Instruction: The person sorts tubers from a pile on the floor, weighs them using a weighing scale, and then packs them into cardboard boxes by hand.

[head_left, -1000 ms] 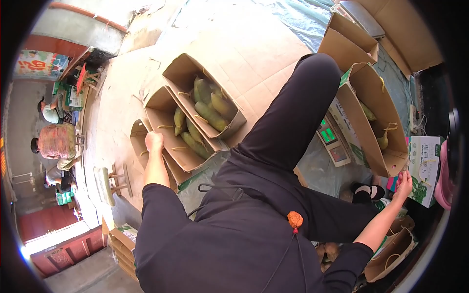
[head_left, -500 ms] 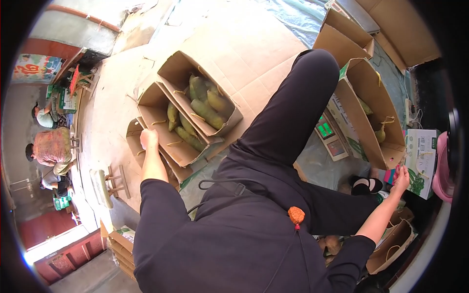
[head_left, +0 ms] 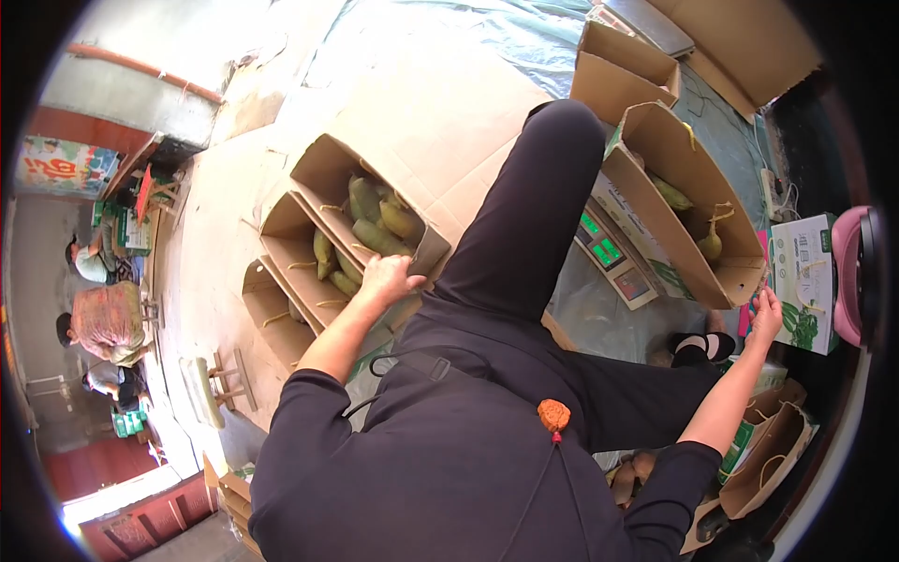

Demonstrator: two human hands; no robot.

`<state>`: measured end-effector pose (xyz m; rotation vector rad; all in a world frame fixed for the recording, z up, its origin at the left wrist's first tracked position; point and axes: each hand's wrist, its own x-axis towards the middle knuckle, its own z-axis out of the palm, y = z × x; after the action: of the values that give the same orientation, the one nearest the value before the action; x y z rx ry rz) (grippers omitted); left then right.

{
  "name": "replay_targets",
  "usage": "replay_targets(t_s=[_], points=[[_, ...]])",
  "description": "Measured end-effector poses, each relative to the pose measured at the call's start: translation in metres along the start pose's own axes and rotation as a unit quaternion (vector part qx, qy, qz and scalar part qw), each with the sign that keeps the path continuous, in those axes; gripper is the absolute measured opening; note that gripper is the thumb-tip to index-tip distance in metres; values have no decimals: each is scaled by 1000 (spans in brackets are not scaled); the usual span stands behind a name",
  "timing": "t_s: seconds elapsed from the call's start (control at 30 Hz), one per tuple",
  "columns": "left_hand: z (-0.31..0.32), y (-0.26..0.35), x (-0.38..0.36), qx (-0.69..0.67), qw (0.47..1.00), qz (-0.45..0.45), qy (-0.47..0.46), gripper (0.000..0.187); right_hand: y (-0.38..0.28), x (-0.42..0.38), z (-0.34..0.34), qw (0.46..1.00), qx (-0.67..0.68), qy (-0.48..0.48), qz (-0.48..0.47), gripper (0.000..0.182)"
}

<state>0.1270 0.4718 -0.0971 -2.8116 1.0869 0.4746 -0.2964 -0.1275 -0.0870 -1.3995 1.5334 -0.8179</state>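
Inside left carton (head_left: 321,165), green produce (head_left: 363,199); left hand (head_left: 382,279) at edge; right hand (head_left: 766,317) beside right carton (head_left: 646,208); cannot tell either grip

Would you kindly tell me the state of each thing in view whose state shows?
Scale: on, display lit green.
Box by the scale: open, partly filled.
Three boxes at left: open, side by side.
Green vegetables: lying loose in boxes.
Left hand: thumb spread, at a left box's near end.
Right hand: half curled, at the scale-side box's corner.

I can read surely neither the green digits (head_left: 602,244) on the scale (head_left: 631,283), the print (head_left: 807,245) on the white box (head_left: 792,283), nor the wall poster (head_left: 64,170).
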Motion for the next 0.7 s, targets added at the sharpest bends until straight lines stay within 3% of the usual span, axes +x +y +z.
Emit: replay_targets(t_s=[0.03,0.1,0.37,0.5,0.6,0.7], points=[[16,-5,2,-45,998,-32,-2,31,-1,-3,1,1000,4,5,0,27],[24,-9,1,-29,999,-7,36,24,-3,-5,3,1000,-10,0,6,27],[19,3,-8,19,999,38,-14,17,-4,-8,8,999,2,-24,21,31],[36,8,-13,-43,996,69,43,14,-6,-6,13,1000,-3,-14,19,33],[17,16,-17,-56,998,30,-11,25,-4,-5,14,1000,8,-19,24,32],[13,18,-17,-79,996,31,20,34,-1,-3,13,999,10,-25,17,32]])
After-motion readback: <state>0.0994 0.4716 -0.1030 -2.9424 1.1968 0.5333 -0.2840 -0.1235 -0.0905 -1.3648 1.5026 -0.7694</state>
